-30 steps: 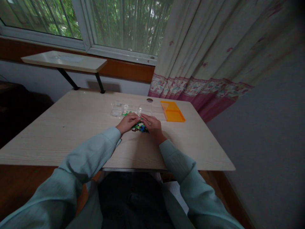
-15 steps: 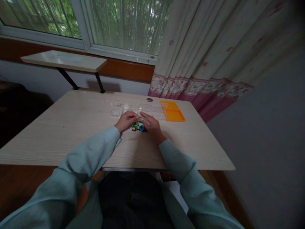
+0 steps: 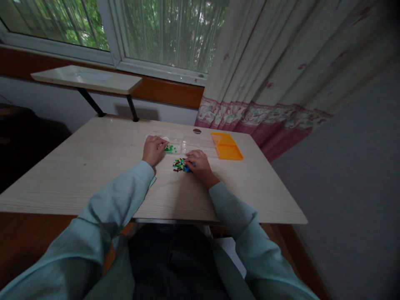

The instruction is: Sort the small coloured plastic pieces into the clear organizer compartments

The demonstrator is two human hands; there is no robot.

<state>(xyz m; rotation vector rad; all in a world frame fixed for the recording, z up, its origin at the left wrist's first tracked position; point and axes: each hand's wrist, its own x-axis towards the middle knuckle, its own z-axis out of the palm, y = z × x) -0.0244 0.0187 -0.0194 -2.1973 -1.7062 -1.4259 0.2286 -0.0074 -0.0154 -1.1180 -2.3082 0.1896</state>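
Note:
A small pile of colourful little building-brick pieces (image 3: 180, 165), in green, blue, yellow and brown, lies on the table. My right hand (image 3: 200, 165) rests over the pile's right side, thumb and fingers drawn together among the pieces; anything between the fingertips is too small to name. Behind the pile stands a clear plastic compartment box (image 3: 200, 142). Small green pieces (image 3: 170, 148) lie in one of its left compartments. At that compartment's left side is my left hand (image 3: 153, 151), fingertips pinched over the box; what they hold, if anything, cannot be made out.
An orange tray-like lid (image 3: 229, 146) adjoins the clear box on the right. Behind it is a round hole (image 3: 196, 131) in the pale wooden table (image 3: 103, 166). A raised shelf (image 3: 90, 79) on black legs stands at the back left. A curtain (image 3: 250, 83) hangs behind the table.
My left hand has moved left and back, from the pile to the clear box, uncovering the green pieces. My right hand has lowered onto the pile; the pale strip seen at it before no longer shows.

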